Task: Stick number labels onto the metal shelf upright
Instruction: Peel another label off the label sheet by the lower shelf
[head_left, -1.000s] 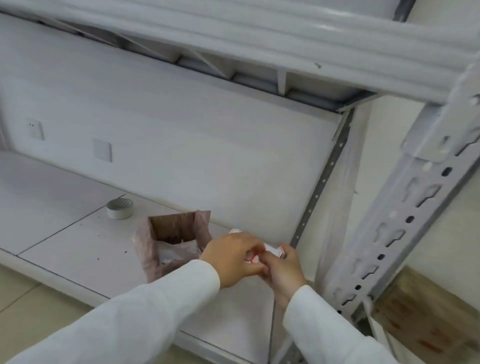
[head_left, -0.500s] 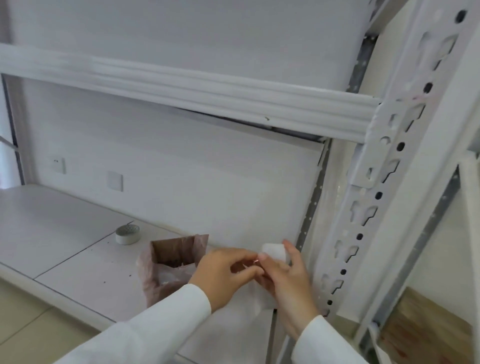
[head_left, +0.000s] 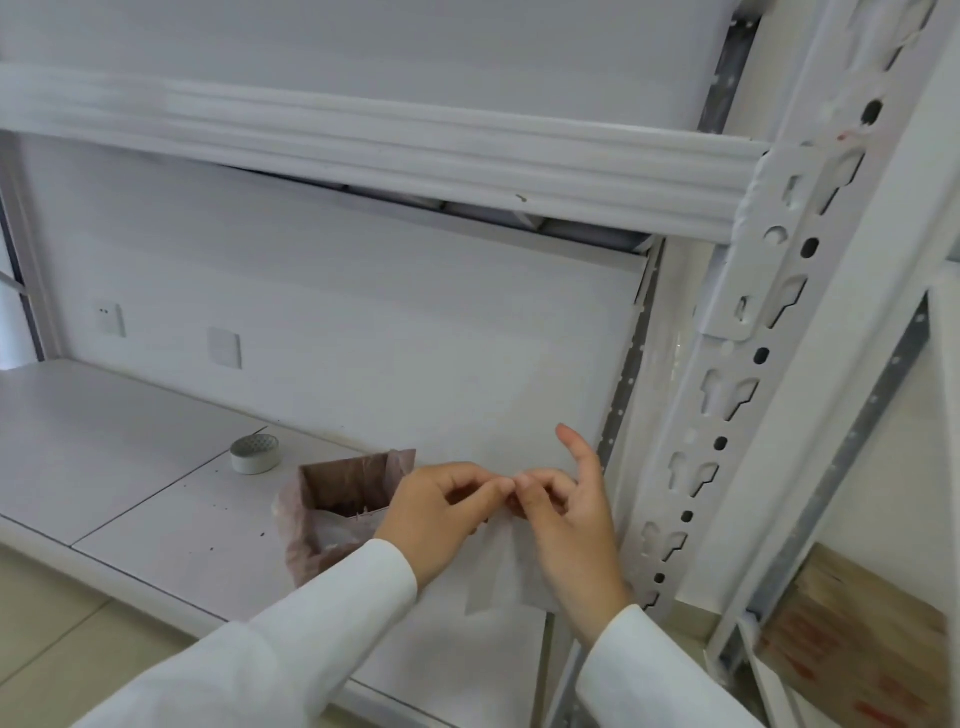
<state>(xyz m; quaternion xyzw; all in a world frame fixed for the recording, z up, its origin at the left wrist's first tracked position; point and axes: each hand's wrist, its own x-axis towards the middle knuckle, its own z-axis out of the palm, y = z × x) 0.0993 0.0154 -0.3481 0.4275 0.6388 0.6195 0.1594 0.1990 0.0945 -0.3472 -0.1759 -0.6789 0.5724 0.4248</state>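
Both hands meet in front of the lower shelf (head_left: 156, 467), just left of the perforated upright (head_left: 727, 395). The left hand (head_left: 441, 514) has its thumb and forefinger curled into a pinch at the top edge of a pale backing sheet (head_left: 498, 577); the right hand (head_left: 566, 525) pinches the same spot from the other side, its little finger raised clear. The sheet hangs down between the wrists — a hold that probably frees a label from its backing, though the label itself is too small and too hidden by the fingertips to make out. Holding the work close beside the upright keeps the reach to the sticking place short; the upright's face, with its row of keyhole slots and round holes, is near the right hand but not touched by it. A faint reddish mark shows high on the upright, near the beam (head_left: 363, 150); whether it is a label cannot be told. An open box (head_left: 348, 499), lined with thin plastic, stands on the shelf just left of the hands, likely as a bin for peeled scraps. A tape roll (head_left: 255, 454) lies farther left, well apart. No number, brand or other writing can be read anywhere — two blank wall plates (head_left: 224, 347) carry none.
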